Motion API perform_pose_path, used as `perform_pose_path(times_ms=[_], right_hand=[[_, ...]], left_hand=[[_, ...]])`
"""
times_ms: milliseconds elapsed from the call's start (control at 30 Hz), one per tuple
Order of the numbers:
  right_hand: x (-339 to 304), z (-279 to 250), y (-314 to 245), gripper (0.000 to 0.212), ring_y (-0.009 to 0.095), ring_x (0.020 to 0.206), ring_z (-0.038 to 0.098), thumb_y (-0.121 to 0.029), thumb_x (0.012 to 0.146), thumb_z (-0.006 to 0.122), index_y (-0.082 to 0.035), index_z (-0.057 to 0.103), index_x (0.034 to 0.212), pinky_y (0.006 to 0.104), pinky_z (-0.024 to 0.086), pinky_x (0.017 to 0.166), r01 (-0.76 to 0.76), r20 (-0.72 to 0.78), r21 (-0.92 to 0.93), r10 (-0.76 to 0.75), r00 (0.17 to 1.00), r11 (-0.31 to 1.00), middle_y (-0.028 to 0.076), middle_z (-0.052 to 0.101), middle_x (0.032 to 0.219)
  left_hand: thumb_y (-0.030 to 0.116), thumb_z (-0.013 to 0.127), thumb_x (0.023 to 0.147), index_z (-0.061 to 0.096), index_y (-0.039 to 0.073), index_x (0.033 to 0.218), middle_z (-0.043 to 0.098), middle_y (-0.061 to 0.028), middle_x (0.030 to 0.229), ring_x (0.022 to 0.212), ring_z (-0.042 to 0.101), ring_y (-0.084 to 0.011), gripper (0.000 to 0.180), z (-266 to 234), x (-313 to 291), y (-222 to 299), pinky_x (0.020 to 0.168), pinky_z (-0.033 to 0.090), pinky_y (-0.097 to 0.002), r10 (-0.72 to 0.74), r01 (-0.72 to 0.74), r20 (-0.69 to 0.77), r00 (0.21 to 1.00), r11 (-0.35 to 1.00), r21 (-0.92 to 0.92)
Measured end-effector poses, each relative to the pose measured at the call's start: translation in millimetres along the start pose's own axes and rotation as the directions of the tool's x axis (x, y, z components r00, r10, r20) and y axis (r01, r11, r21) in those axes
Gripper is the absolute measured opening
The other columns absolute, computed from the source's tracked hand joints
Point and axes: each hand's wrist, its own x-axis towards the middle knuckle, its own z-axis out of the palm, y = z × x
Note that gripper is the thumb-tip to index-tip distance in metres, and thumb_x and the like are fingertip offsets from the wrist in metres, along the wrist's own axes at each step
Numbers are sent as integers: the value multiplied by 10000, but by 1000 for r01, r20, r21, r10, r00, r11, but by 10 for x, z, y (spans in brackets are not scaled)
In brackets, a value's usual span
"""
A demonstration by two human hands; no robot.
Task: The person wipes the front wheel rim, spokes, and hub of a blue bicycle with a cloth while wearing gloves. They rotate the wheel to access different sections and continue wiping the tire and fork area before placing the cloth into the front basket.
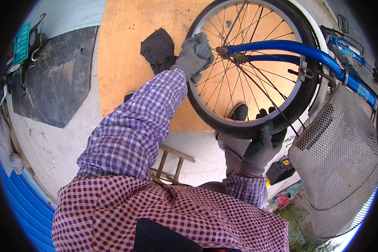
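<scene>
A bicycle wheel (299, 98) with a black tyre, silver rim and thin spokes stands before me, held in a blue fork (281, 45). My left hand (186, 63), in a grey glove, is closed around a grey-blue cloth (203, 45) and presses it to the left side of the rim. Part of the rim is hidden by the cloth. My right hand (262, 148), in a grey glove with dark green fingers, grips the tyre at the near edge, its fingertips curling over the rim. Behind the left hand a dark grey cloth (158, 48) lies on the wooden board.
The wheel is over a wooden board (130, 54). A wire basket (338, 164) hangs at the right of the bicycle. Nearby are a small wooden stool (172, 161), a black battery-like box (280, 171), a dark mat (56, 75) and another vehicle with a green plate (22, 44).
</scene>
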Motion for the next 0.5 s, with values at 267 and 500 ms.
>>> perform_pose_path(times_ms=[267,500], right_hand=[[-632,79,-480,573,331,1182,634,96,859,585,63,445,1414,403,515,1030,-3,49,89,-2,999,996,215,598,1318],[-178,-159,-115,527,279,1143,651,89,878,617,63,477,1386,363,512,1005,84,-77,-6,-85,993,996,197,627,1287]], left_hand=[[260,644,821,502,64,1416,532,-213,1406,1320,511,-339,643,-602,-349,-280,1112,412,-407,-165,186,-93,982,934,307],[26,636,831,666,18,1005,693,-122,836,699,664,-264,176,-669,-249,-51,584,495,-368,-140,-38,-257,956,812,-582]])
